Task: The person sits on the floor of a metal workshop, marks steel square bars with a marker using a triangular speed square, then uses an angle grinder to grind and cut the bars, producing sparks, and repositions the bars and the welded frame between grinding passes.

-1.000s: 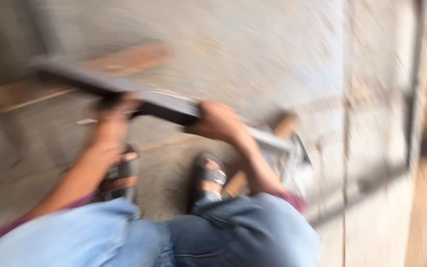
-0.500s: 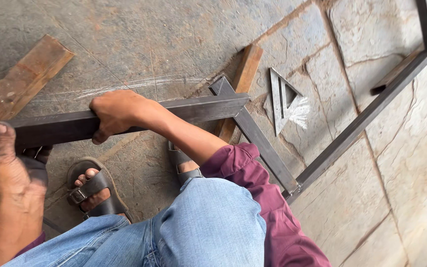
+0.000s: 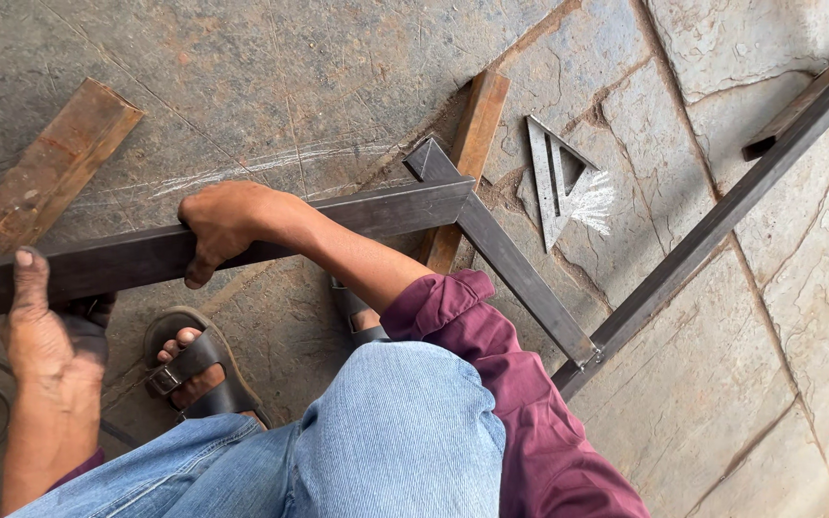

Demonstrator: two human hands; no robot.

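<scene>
Both hands gripped the steel tube (image 3: 242, 245) of a frame above the stone floor (image 3: 290, 86), the right hand (image 3: 227, 225) clenched, the left hand (image 3: 45, 331) pressing it, its corner apparently already joined, a metal square (image 3: 554, 177) lying unused beyond.

A dark square steel tube (image 3: 376, 213) lay level across the near left of the stone floor. Its right end met a second tube at a mitred corner, part of an open frame.
</scene>
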